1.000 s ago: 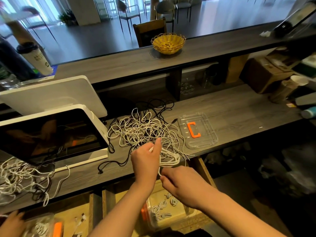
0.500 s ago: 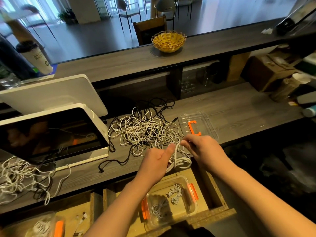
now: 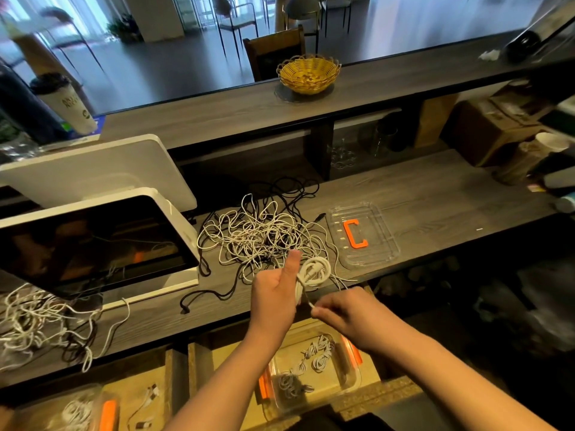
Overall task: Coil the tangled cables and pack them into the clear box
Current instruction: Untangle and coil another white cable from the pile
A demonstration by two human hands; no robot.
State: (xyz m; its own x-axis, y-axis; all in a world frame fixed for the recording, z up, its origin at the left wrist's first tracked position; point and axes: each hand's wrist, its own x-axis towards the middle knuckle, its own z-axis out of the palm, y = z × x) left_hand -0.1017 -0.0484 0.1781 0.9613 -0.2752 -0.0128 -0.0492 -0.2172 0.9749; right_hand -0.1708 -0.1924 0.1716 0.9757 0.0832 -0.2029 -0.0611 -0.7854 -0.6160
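Two hands meet just below the frame's centre, over the near edge of the grey wood-grain counter (image 3: pixel 435 194). Your left hand (image 3: pixel 273 293), thumb pointing up, grips a coiled white cable (image 3: pixel 314 270); the coil's loops stand above the fist and its long axis runs up and slightly right. Your right hand (image 3: pixel 348 309) pinches the cable's loose end at its fingertips, just right of the left fist.

Behind them, at the centre of the frame, lies the tangled heap of white and black cables (image 3: pixel 261 234), strands spreading left and toward the back. Right of it sits a clear plastic lid with an orange C-shaped handle (image 3: pixel 364 234), with bare counter beyond it toward the right.

Below the counter edge, at bottom centre, the clear plastic box with orange latches (image 3: pixel 351 377) sits open, holding several small white coils.

At left, a white-framed tilted screen (image 3: pixel 93 244) crowds the heap. A second cable tangle (image 3: pixel 40 321) lies at far left. A yellow woven basket (image 3: pixel 308 73) stands on the upper ledge. A paper cup (image 3: pixel 65 101) at upper left bears print too blurred to read.
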